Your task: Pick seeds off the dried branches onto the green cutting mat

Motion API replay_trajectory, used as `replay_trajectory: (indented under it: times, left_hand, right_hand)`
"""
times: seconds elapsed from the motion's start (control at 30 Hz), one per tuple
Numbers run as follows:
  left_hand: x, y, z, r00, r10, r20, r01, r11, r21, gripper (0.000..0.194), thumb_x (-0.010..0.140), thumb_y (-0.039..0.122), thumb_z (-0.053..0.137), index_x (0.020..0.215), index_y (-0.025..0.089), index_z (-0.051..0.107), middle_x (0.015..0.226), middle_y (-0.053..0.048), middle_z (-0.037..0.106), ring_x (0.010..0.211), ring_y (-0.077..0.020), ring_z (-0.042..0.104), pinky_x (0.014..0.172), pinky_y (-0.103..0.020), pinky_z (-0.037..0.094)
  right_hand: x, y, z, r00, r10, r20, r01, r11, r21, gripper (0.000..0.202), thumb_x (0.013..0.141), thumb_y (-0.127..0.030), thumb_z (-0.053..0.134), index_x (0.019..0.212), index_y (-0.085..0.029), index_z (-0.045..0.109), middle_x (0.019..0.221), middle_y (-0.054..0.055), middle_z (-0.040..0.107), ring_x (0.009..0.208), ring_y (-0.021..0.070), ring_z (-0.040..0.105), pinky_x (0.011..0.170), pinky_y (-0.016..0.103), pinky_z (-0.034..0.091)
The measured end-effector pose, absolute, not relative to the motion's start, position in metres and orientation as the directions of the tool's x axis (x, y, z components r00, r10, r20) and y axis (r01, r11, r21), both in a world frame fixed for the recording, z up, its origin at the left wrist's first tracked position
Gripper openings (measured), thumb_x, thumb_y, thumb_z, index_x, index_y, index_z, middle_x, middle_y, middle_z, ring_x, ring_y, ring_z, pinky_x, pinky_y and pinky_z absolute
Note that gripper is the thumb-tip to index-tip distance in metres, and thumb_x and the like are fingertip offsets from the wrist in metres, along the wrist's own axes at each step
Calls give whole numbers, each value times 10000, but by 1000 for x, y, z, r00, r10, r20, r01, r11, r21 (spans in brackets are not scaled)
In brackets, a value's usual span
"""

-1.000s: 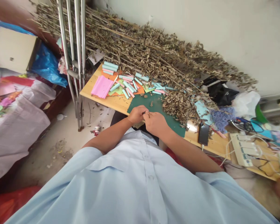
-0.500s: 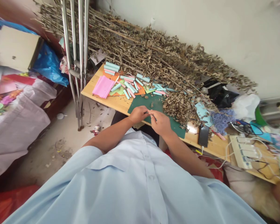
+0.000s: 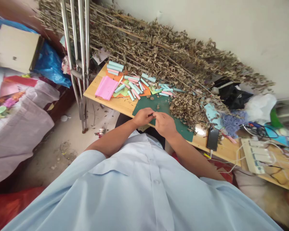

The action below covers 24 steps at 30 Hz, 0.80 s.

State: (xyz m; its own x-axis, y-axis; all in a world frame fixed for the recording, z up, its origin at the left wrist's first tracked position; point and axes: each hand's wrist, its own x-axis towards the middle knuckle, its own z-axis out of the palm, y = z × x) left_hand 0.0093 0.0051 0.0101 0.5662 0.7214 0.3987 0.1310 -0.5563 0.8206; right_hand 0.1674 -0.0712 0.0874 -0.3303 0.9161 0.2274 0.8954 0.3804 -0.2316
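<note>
My left hand (image 3: 144, 116) and my right hand (image 3: 165, 124) meet at the fingertips over the front edge of the green mat (image 3: 156, 103). Both are closed in a pinch, and what lies between the fingers is too small to make out. Crumbled dry leaves (image 3: 186, 106) are heaped on the mat to the right of my hands. Beyond my left hand, several blue and pink paper rolls (image 3: 134, 88) lie on orange and green sheets. A stack of pink paper (image 3: 106, 87) sits at the table's left end.
Long dried stalks (image 3: 144, 45) lie behind the table along the wall. Metal crutches (image 3: 83, 64) stand at its left end. On the right are a phone (image 3: 212, 138) on a cable, blue yarn (image 3: 233, 123) and a power strip (image 3: 254, 156).
The view has shifted slightly, so things on the right appear a little farther right. My hands remain together, with the right fingers curled a bit more over the fingertips.
</note>
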Motion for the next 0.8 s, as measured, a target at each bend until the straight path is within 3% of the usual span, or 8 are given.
replay_trajectory:
  times: [0.17,0.33,0.43,0.5,0.6,0.7,0.8]
  left_hand:
    - [8,6,11,564,722,401,119,-552,825,190,949,259,565,938,178,736,888,-69,690,885,-173,637,815,-280,483]
    - [10,7,7,535,744,400,110,-531,840,208,931,368,645,909,192,753,873,-79,692,886,-190,641,829,-302,485]
    - [11,8,9,460,801,383,60,-459,886,186,877,367,719,942,201,771,928,-89,703,907,-197,645,859,-324,498]
    - [10,9,14,374,878,298,38,-335,941,183,847,363,749,923,197,774,916,-79,702,868,-183,645,824,-311,508]
    - [9,14,24,260,965,30,-101,-4,995,256,810,395,777,921,168,744,767,-36,672,694,-144,630,640,-257,493]
    - [7,18,34,246,954,-170,-356,252,900,396,744,411,835,1005,153,685,727,-8,669,585,-124,626,519,-227,462]
    - [5,19,42,288,929,-233,-510,355,784,483,693,368,882,1057,153,648,751,-9,699,574,-119,646,498,-213,472]
  right_hand:
    - [169,-70,85,-292,923,251,876,364,-318,290,945,-109,435,1108,-200,656,1095,105,756,1062,267,687,952,393,535]
    - [177,-69,88,-1,956,294,725,204,-658,227,964,-232,498,1081,-244,692,1098,53,775,1008,221,729,948,381,562]
    - [183,-70,79,201,950,239,587,79,-805,193,928,-310,563,1041,-225,694,1040,64,776,956,212,733,914,379,569]
    - [188,-69,67,285,943,173,522,-1,-853,195,863,-343,635,998,-211,683,964,61,767,874,207,721,850,365,571]
    - [193,-68,47,369,924,103,510,-109,-853,209,786,-384,702,892,-208,662,824,29,725,732,186,662,756,339,540]
    - [197,-66,32,390,919,66,552,-175,-815,229,788,-440,693,767,-216,653,722,14,683,678,182,611,717,332,498]
    - [200,-61,23,379,924,53,557,-182,-810,277,803,-489,679,750,-217,687,724,28,698,693,195,610,729,342,491]
